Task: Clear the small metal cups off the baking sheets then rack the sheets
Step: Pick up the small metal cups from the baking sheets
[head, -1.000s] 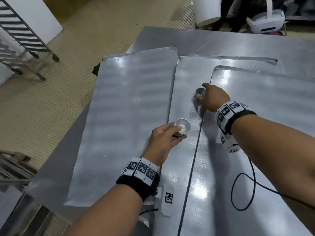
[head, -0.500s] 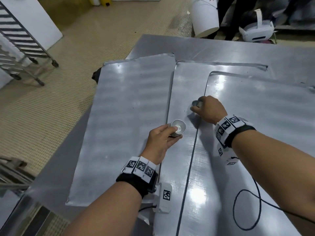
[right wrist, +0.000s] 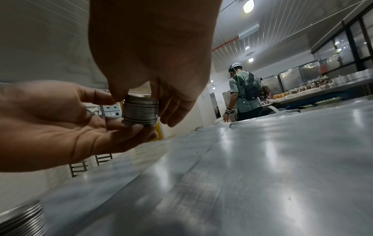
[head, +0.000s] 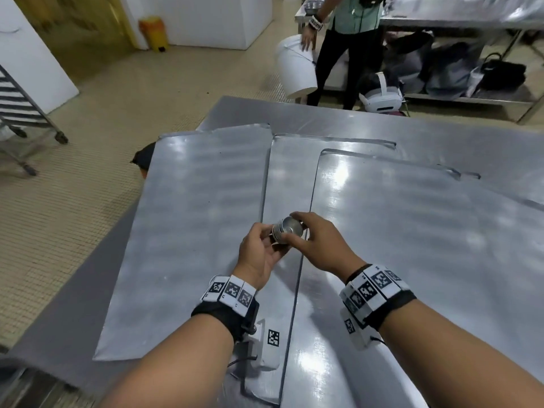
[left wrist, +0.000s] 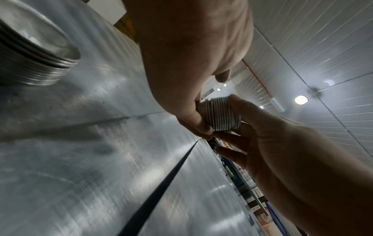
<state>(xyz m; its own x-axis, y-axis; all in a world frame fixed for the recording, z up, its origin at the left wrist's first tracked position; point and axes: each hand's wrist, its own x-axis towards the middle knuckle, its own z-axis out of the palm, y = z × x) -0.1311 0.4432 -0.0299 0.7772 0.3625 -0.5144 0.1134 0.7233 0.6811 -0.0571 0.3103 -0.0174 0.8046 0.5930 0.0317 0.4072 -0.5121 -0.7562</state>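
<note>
A stack of small nested metal cups (head: 288,231) is held between both hands just above the middle baking sheet (head: 290,172). My left hand (head: 266,240) cradles the stack (left wrist: 222,114) from the left and below, fingers curled round it. From the right and above, my right hand (head: 306,232) pinches the same stack (right wrist: 140,111) with thumb and fingers. The left baking sheet (head: 191,231) and the right baking sheet (head: 412,245) lie flat and overlapping on the steel table (head: 441,136), with no cups showing on them in the head view.
A wheeled sheet rack (head: 20,113) stands on the floor at far left. Beyond the table a person (head: 350,39) handles a white bucket (head: 297,66); a white headset (head: 381,98) lies nearby. What looks like another ridged cup stack (left wrist: 36,60) sits close by.
Each hand held its own cup on the middle sheet. The right hand has come toward the left, both have lifted, and the cups are now together in one stack. The head view tilted up.
</note>
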